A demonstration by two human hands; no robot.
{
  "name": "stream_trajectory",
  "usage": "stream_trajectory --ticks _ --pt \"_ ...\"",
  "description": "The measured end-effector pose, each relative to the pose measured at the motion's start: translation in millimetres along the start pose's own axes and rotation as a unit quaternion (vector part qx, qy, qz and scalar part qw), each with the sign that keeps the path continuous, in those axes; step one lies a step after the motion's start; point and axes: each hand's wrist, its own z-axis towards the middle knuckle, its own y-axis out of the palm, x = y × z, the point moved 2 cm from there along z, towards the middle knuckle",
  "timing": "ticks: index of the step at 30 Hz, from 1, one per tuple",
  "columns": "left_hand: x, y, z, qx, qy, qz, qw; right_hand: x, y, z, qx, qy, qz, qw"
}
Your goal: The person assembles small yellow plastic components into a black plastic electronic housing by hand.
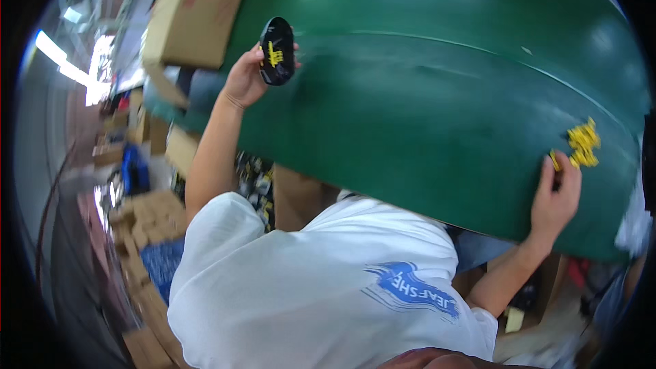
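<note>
I look down at a wide green table (437, 96), and both hands are far from each other on it. In the upper left of the frame my left hand (247, 78) holds a small black oval tray (277, 51) by its lower edge; the fingers are wrapped around it and the thumb is behind, so it is a closed grasp on the tray. The tray is lifted and tilted toward me, and some yellow plastic parts (274, 55) lie inside it. I judge this tilt keeps the parts visible and easy to reach.

At the right side of the frame my right hand (557, 195) rests on the table near its front edge. The fingertips are pressed together on one small yellow piece (554, 160), I think a pinch, but motion blur makes it not fully sure. Just above the hand is a little heap of yellow pieces (583, 143), loose on the green surface, close to the table's right end.

Between the two hands the table is bare, so there is much room. A cardboard box (195, 10) stands at the table's far left corner, just beside the tray.
</note>
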Motion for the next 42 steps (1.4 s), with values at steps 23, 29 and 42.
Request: stream_trajectory --ticks 23,29,42 --pt "-275 -109 -393 0.243 -0.698 0.263 0.620 10 -5 -18 -0.021 0.003 0.152 0.988" --pt "-167 -153 -369 0.633 -0.382 0.471 0.482 25 -3 -24 -0.050 -0.023 0.151 0.987" --pt "-12 86 -11 0.206 0.419 0.595 0.655 13 -4 -19 -0.035 0.033 0.214 0.976"
